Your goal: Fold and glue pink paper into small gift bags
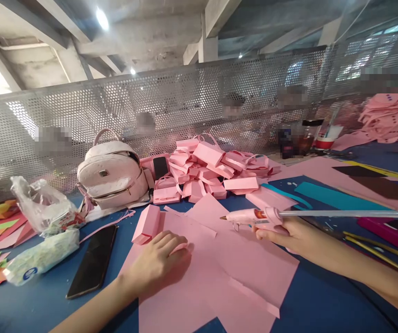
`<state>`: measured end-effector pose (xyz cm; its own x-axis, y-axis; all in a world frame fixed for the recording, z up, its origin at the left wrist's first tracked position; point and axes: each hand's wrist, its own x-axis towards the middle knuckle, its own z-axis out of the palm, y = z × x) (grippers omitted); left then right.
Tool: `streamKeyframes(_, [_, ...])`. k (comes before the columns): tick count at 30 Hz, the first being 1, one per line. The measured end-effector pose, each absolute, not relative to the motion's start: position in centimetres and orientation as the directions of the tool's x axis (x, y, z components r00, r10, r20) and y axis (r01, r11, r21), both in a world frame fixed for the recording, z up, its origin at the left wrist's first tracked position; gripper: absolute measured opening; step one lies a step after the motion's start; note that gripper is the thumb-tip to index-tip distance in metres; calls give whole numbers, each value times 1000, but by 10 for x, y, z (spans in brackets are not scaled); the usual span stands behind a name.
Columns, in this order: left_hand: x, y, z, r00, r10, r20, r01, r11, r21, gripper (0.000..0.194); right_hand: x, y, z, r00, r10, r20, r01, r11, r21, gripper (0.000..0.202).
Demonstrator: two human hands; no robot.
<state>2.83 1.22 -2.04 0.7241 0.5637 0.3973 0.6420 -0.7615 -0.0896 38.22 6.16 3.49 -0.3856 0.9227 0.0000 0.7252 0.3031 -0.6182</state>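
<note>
My right hand (284, 233) grips a pink hot glue gun (251, 216) above the paper, its nozzle pointing left. A long clear glue stick (341, 214) juts from its back. My left hand (162, 256) lies over pink paper sheets (199, 286), its fingers curled inward. Whatever those fingers hold, if anything, is hidden. Just behind that hand, a folded pink paper box (146, 224) leans at an angle. Narrow pink paper strips (254, 296) lie on the sheets.
Finished-looking pink paper bags (206, 162) are heaped at the back beside a pale backpack (112, 173). Left lie a black phone (93, 261), a tissue pack (42, 254) and a plastic bag (42, 203). Yellow-handled scissors (376, 247) and a teal strip (338, 196) are at right.
</note>
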Motion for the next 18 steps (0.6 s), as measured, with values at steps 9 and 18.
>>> streamKeyframes(9, [38, -22, -30, 776, 594, 214, 626, -767, -140, 71, 337, 72, 49, -441, 893, -92, 758, 315, -571, 54])
streamKeyframes(18, [31, -24, -37, 655, 726, 209, 750, -658, -64, 69, 299, 99, 40, -720, 665, -200, 530, 340, -777, 41])
